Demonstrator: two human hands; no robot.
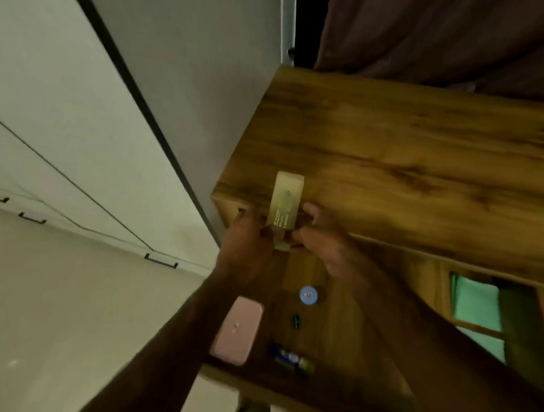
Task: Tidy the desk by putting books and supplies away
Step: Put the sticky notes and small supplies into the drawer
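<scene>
Both hands are on a pale box (286, 203) at the top shelf (410, 157) edge: left hand (249, 236) fingers wrapped at its 7 o'clock, right hand (318, 237) fingers pinching its 5 o'clock end. Down on the bench (337, 321), a pink case (237, 329) sits at 9 o'clock of a blue lid (308, 294).

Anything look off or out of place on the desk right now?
Nothing looks spilled or damaged. Both hands, left hand and right hand, hold a small pale box at the edge of the upper shelf. Loose on the desk below: a pink case, blue round lid, small black item and a glue stick.
</scene>
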